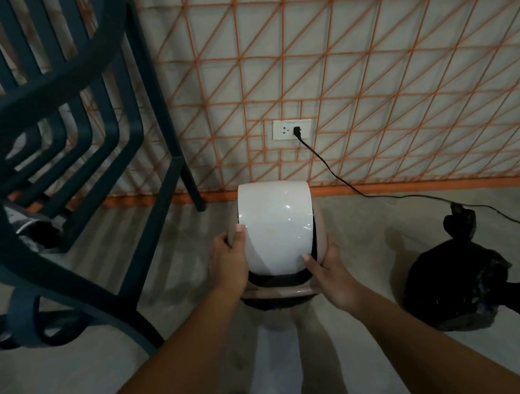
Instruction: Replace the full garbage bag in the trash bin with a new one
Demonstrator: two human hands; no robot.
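Grey floor by orange-gridded wall — my left hand (229, 261) and right hand (330, 272) clamp the bin lid (275, 226), tied black bag (458, 287) well apart.

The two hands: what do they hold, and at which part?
Both hold the trash bin's lid: the left hand on its left edge, the right hand at its near right corner.

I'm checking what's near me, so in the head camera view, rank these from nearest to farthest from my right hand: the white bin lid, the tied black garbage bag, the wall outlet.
From the right hand:
1. White bin lid: touching it, thumb on its near right edge.
2. Tied black garbage bag: on the floor to the right.
3. Wall outlet: low on the wall behind the bin, farthest.
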